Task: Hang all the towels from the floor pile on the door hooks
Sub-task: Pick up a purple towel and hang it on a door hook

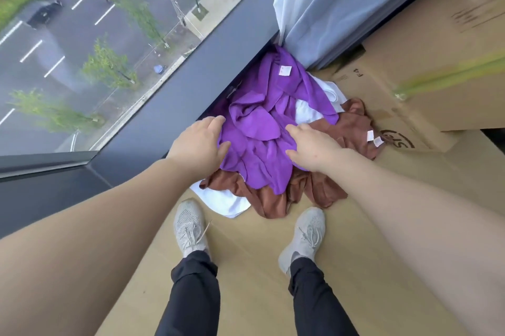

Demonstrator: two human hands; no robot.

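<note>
A pile of towels lies on the cardboard-covered floor against the window base. A purple towel (262, 128) is on top, crumpled, with a white tag. Under it lie a brown towel (273, 199) and a white towel (224, 203). My left hand (199, 141) rests at the purple towel's left edge, fingers curved over it. My right hand (311, 144) lies on the purple towel's right side, fingers spread. Whether either hand grips the cloth is not plain. No door hooks are in view.
A floor-to-ceiling window (82, 48) runs along the left with a dark frame (153, 128). A pale curtain (341, 2) hangs behind the pile. A big cardboard box (437, 76) stands at the right. My two grey shoes (188, 226) stand on flat cardboard (246, 267) just before the pile.
</note>
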